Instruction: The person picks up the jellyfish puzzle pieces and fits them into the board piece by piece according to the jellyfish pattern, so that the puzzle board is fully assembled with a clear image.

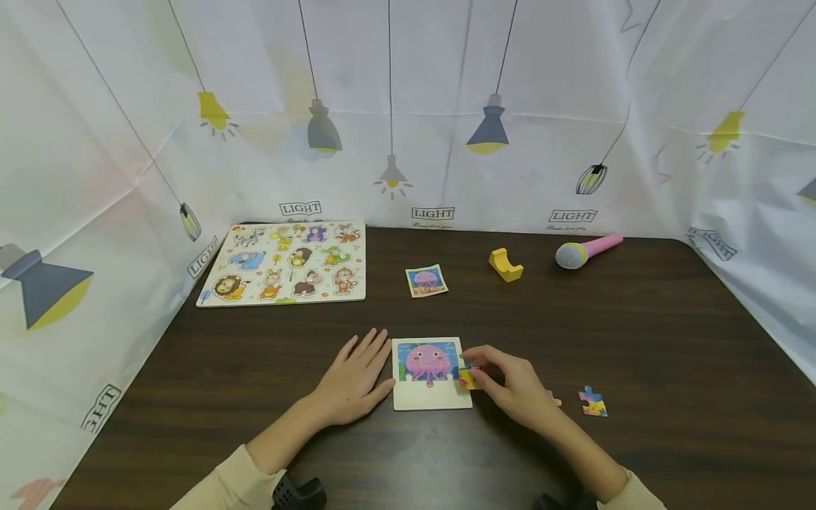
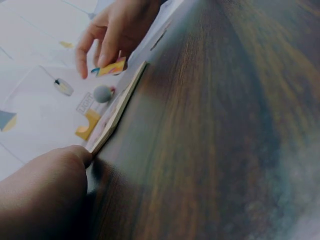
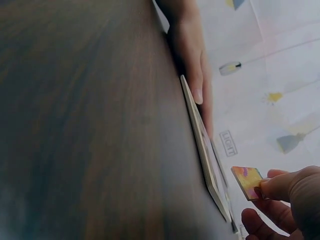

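Observation:
A small square puzzle board (image 1: 433,398) lies in front of me, its upper part filled with a pink jellyfish picture and its lower strip bare. My left hand (image 1: 353,380) rests flat beside it, fingers straight, with the thumb touching the board's left edge. Between thumb and fingers my right hand (image 1: 510,386) pinches a yellow and blue puzzle piece (image 3: 247,182), held just above the board's right edge. Another puzzle piece (image 1: 593,402) lies on the table to the right. A further pinkish piece (image 1: 556,399) is mostly hidden behind the right hand.
A large animal puzzle board (image 1: 290,263) lies at the back left. Behind the small board sit a jellyfish picture card (image 1: 426,281), a yellow arch block (image 1: 506,265) and a pink toy microphone (image 1: 586,251). A white lamp-print cloth (image 1: 433,85) walls the table's back and sides.

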`<move>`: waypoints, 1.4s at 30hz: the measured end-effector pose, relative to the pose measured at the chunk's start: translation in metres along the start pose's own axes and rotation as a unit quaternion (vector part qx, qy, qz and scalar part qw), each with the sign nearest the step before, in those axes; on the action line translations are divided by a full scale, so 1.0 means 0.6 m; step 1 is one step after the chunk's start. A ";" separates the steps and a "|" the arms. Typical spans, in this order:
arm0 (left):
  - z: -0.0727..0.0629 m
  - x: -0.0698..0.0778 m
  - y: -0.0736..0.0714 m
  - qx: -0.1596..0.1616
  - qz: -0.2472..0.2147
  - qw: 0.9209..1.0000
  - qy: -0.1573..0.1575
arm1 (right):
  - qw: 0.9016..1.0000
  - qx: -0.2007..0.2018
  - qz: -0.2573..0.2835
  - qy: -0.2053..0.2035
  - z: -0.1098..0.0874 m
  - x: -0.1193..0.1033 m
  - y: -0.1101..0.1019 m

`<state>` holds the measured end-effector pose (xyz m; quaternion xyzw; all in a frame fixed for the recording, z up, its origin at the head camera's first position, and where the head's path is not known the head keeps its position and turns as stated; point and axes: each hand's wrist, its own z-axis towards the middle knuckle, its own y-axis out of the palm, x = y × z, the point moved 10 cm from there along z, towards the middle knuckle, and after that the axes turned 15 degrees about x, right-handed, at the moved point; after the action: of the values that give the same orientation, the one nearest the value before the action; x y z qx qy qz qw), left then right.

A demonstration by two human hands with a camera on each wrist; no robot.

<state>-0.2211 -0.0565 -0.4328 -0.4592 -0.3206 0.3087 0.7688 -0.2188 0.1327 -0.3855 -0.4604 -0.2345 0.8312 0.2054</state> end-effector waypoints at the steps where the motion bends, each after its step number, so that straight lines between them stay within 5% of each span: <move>1: 0.000 0.001 -0.001 0.001 0.000 1.000 0.001 | 1.000 -0.002 0.003 -0.001 0.002 -0.002 0.005; 30: 0.001 -0.001 -0.001 0.004 -0.005 1.000 0.003 | 0.994 -0.066 0.081 -0.030 0.029 -0.052 0.120; 42: 0.001 -0.001 -0.002 0.007 0.001 1.000 0.007 | 0.996 -0.060 0.014 -0.067 0.022 -0.059 0.126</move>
<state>-0.2216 -0.0570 -0.4318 -0.4566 -0.3129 0.3086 0.7735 -0.2225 0.0496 -0.3994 -0.4184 -0.2910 0.8472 0.1497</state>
